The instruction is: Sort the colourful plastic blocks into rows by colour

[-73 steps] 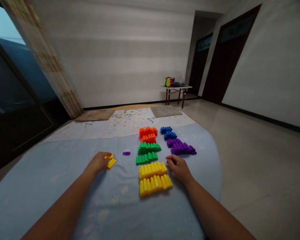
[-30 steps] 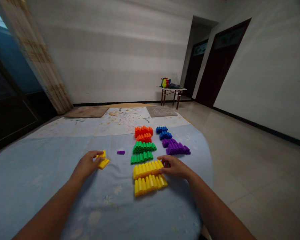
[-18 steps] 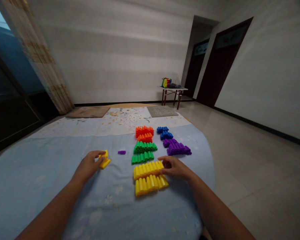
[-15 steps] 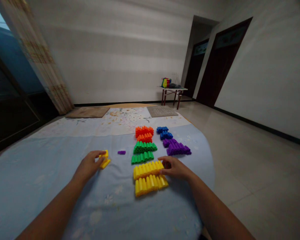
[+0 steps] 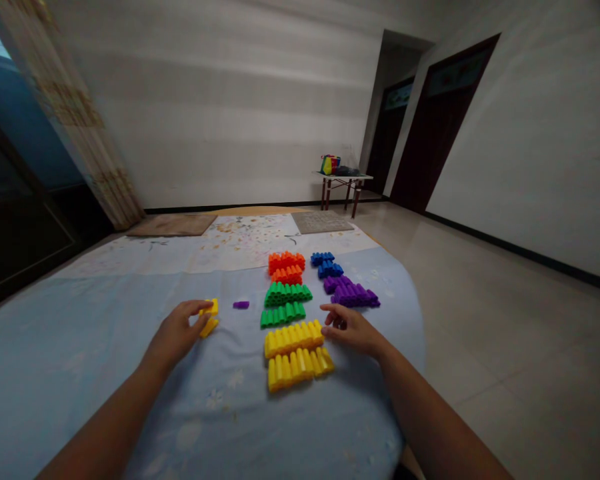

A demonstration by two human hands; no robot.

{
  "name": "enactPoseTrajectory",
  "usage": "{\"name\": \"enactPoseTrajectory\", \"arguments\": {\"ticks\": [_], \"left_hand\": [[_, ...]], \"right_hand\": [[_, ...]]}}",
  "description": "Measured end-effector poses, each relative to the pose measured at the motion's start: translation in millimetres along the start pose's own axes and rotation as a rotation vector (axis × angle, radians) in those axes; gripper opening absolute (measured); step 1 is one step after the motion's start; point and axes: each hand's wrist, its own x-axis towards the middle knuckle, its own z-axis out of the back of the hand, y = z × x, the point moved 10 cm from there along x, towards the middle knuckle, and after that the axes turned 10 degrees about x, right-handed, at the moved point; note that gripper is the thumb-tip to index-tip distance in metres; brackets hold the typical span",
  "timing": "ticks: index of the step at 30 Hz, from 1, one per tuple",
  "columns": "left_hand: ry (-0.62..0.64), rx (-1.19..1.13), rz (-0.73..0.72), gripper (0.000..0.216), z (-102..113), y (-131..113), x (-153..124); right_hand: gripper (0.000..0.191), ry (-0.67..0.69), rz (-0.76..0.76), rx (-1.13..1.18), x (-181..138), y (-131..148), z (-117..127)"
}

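Note:
Rows of plastic tube blocks lie on a pale blue cloth (image 5: 105,373): two yellow rows (image 5: 295,353), two green rows (image 5: 283,303), orange ones (image 5: 286,265), blue ones (image 5: 326,264) and purple ones (image 5: 353,293). My left hand (image 5: 177,331) rests on the cloth with its fingers curled round a small bunch of yellow blocks (image 5: 209,317). My right hand (image 5: 347,328) hovers just right of the upper yellow row, fingers loosely bent and apart, holding nothing. A single purple block (image 5: 241,305) lies between the left hand and the green rows.
The cloth's rounded edge ends at a tiled floor on the right. Beyond the blocks lie a patterned sheet (image 5: 240,243) and two mats. A small table (image 5: 343,183) with colourful things stands by the far wall, near dark doors. A curtain hangs at the left.
My right hand has lifted off the end of the upper yellow row and drawn slightly right. The left hand stays on the small yellow blocks.

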Motion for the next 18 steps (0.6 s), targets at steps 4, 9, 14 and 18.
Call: {"name": "enactPoseTrajectory", "arguments": {"ticks": [4, 9, 14, 18], "left_hand": [[0.021, -0.064, -0.070, 0.047, 15.4, -52.8, -18.1], [0.138, -0.169, -0.244, 0.038, 10.7, -138.7, -63.5], [0.245, -0.218, -0.381, 0.028, -12.4, -201.5, -98.9], [0.291, -0.148, -0.448, 0.026, -29.3, -230.0, -108.3]], "right_hand": [[0.044, -0.098, 0.049, 0.003, -4.7, 9.8, 9.5], [0.042, -0.231, 0.053, 0.093, -12.7, -0.8, 19.8], [0.042, -0.359, 0.021, 0.161, -18.9, -23.1, 27.9], [0.038, -0.358, 0.026, 0.165, -19.0, -30.7, 25.5]]}}
